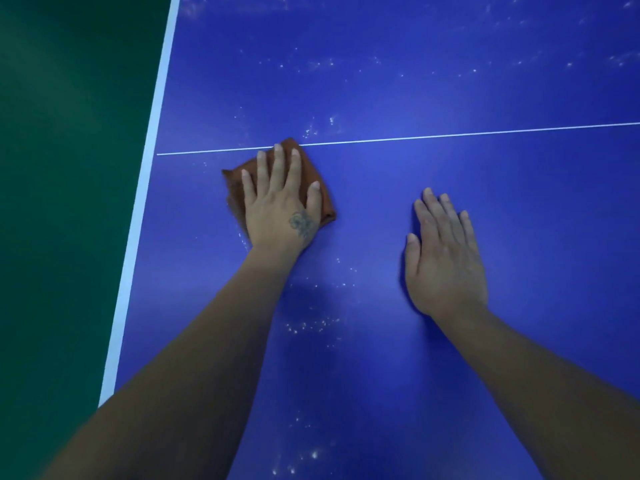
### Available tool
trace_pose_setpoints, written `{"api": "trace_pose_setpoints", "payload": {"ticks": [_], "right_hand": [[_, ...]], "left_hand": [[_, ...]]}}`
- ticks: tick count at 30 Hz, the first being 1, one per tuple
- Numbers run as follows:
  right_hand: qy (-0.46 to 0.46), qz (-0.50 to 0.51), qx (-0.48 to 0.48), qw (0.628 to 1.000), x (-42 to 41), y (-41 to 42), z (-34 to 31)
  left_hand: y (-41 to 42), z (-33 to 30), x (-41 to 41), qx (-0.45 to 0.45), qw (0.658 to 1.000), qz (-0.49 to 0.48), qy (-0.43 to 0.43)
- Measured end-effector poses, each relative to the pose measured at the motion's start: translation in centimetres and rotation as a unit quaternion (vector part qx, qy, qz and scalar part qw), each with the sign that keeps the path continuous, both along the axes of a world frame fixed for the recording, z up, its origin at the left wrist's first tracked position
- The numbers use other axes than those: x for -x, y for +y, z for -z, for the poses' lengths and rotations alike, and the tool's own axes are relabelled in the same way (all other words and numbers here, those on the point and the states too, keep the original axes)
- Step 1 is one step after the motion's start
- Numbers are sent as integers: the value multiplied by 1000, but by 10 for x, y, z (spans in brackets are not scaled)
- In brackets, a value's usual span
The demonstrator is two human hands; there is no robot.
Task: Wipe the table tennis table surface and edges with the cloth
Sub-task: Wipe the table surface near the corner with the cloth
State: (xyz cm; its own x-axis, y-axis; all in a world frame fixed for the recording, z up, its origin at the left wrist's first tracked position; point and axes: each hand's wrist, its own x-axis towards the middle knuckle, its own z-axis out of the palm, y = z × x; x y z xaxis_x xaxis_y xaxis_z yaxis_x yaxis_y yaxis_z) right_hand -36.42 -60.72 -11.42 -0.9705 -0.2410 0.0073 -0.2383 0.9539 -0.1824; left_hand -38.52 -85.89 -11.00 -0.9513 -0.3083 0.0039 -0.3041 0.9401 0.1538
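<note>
The left hand (277,202) lies spread flat on the brown cloth (325,206), pressing it onto the blue table (450,81) at the thin white line (450,134). At four o'clock from it, the right hand (445,258) rests flat on the table, fingers together, holding nothing.

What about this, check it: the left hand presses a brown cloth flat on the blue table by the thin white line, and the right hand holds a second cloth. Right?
One thing is wrong. In the head view the right hand holds no cloth; it rests flat and bare on the blue table. The left hand does press the brown cloth flat by the thin white line.
</note>
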Motion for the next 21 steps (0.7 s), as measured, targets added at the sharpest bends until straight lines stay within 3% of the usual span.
{"api": "trace_pose_setpoints", "payload": {"ticks": [6,10,14,21], "right_hand": [[7,-4,0,1000,0,1,-1],[8,-3,0,1000,1,1,-1],[22,-5,5,1000,0,1,0],[12,1,5,1000,-1,1,-2]], "left_hand": [[59,-1,37,3,993,116,-8],[56,2,33,9,986,167,-4],[51,8,-11,13,980,197,16],[80,5,-116,-3,987,158,12]]}}
